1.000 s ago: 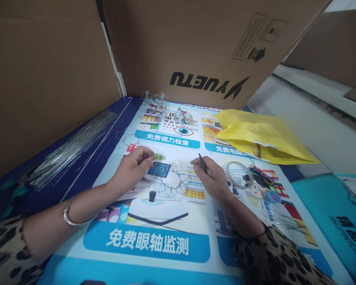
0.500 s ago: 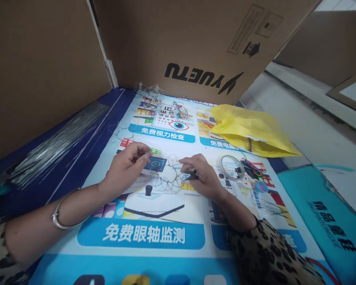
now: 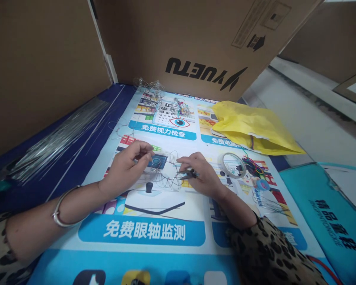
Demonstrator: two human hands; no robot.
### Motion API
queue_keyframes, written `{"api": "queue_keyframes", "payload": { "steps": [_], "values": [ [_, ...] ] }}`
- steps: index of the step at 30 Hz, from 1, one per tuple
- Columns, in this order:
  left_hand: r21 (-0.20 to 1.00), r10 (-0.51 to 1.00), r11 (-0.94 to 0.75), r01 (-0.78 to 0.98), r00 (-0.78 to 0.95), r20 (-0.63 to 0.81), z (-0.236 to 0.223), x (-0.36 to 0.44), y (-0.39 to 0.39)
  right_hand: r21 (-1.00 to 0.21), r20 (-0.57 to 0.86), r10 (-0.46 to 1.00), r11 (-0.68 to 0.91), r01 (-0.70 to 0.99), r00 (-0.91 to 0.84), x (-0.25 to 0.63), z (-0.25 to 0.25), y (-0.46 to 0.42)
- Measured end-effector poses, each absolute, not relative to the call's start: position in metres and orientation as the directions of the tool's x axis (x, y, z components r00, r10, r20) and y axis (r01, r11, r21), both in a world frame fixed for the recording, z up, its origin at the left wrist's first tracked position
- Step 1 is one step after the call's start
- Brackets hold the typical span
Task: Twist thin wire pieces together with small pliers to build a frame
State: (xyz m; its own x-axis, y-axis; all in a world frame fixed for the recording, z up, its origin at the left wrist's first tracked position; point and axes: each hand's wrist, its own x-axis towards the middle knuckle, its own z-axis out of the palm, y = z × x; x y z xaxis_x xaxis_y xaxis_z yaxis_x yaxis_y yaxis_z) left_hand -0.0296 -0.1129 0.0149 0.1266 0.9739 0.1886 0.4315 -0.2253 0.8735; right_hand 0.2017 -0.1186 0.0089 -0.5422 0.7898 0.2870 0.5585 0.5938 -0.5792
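A flower-like ring of thin bent wire [image 3: 168, 183] with several loops is held between my hands, above the printed poster. My left hand [image 3: 127, 168] is closed, thumb and index finger pinching the ring's left side. In my right hand [image 3: 204, 176] is a small dark-jawed tool, apparently pliers [image 3: 188, 174], its tips pointing left at the ring's right edge. My right index finger and thumb reach toward the wire loops; whether they touch the wire I cannot tell.
Straight silvery wires [image 3: 59, 138] lie at left on blue cloth. Tangled wire pieces [image 3: 179, 107] sit at the back by a cardboard box [image 3: 201, 47]. A tape roll [image 3: 233, 165], coloured cords [image 3: 255, 166], a yellow bag [image 3: 255, 124] and a teal box [image 3: 323, 213] are at right.
My right hand has shifted slightly left with the tool, whose tips now sit closer against the wire ring. My left hand keeps its pinch. The view has moved a little.
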Motion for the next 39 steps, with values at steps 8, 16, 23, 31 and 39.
{"api": "queue_keyframes", "payload": {
  "steps": [8,16,23,31,39],
  "values": [
    [0.818,0.962,-0.273,0.506,0.146,0.230,0.017,-0.030,-0.115,-0.590,0.303,0.788,0.597,0.543,-0.536,0.204,0.005,-0.117],
    [0.777,0.948,-0.316,0.545,0.153,0.278,0.020,-0.030,-0.118,-0.621,0.298,0.797,0.580,0.527,-0.525,0.204,0.006,-0.116],
    [0.765,0.948,-0.319,0.559,0.177,0.265,0.018,-0.032,-0.125,-0.621,0.305,0.789,0.589,0.516,-0.533,0.204,0.006,-0.115],
    [0.767,0.946,-0.325,0.553,0.193,0.261,0.018,-0.035,-0.139,-0.615,0.309,0.784,0.597,0.516,-0.539,0.203,0.006,-0.115],
    [0.537,0.782,-0.616,0.576,0.526,0.334,0.019,-0.023,-0.178,-0.597,0.308,0.782,0.602,0.530,-0.542,0.204,0.005,-0.115]
  ]
}}
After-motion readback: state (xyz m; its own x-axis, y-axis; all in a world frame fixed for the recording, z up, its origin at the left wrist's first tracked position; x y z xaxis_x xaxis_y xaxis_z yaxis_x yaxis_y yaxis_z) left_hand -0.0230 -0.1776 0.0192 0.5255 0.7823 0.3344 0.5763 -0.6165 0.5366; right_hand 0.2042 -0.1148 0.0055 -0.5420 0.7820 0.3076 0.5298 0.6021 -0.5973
